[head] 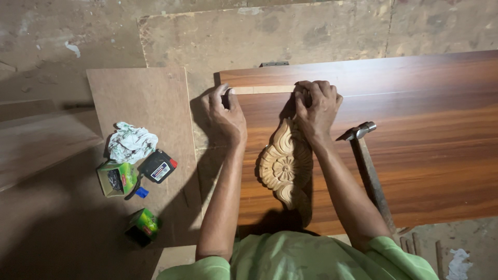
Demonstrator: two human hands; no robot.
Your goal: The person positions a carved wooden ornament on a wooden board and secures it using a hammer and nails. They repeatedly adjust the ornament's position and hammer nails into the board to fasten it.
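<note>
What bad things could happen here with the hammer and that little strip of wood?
The pale wood strip is only pinched between the left hand and right hand, so it might slip crooked. The hammer lies loose by the right arm; an elbow could knock it. The carved ornament sits unheld and might shift.

Thin pale wood strip (267,89), flat along groove near top edge of glossy reddish-brown wood panel (415,155), frame centre-top.

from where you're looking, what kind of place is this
Probably a carpentry or furniture workshop. A carved pale wooden floral ornament lies on a glossy reddish-brown wooden panel, a metal-headed hammer with a wooden handle rests beside it, and small green boxes of dark nails sit on a plywood sheet.
</note>
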